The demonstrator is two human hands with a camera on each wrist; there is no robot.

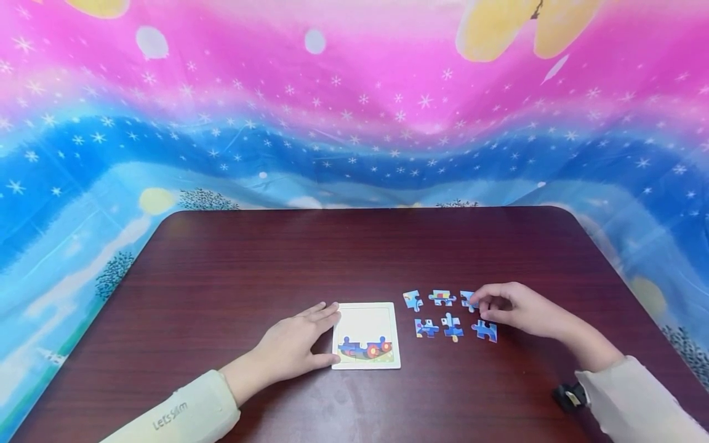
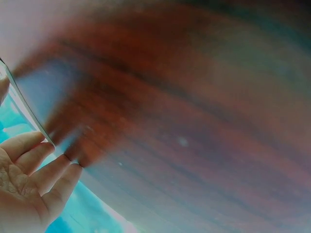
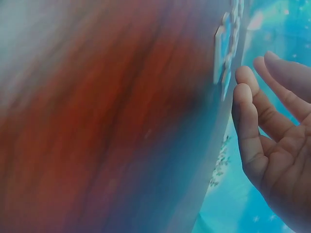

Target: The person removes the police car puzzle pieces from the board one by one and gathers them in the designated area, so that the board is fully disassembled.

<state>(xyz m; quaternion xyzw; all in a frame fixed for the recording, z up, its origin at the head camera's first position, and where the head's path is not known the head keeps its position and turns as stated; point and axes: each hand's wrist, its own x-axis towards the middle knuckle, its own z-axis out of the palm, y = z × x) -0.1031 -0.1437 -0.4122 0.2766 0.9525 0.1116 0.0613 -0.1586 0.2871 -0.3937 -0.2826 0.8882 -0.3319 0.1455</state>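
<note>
A square white puzzle tray lies on the table, its lower part filled with joined pieces showing a red-wheeled picture. My left hand rests at the tray's left side, fingers extended to the upper corner and thumb on the lower one. In the left wrist view, the fingers lie along the tray's thin edge. My right hand reaches over the loose pieces, fingertips right at the upper-right puzzle piece. Its thumb and fingers are loosely bent and apart in the right wrist view.
Right of the tray, loose blue pieces lie in two rows, among them a corner piece, a middle piece and a lower-right piece. The dark wooden table ends at a colourful cloth backdrop.
</note>
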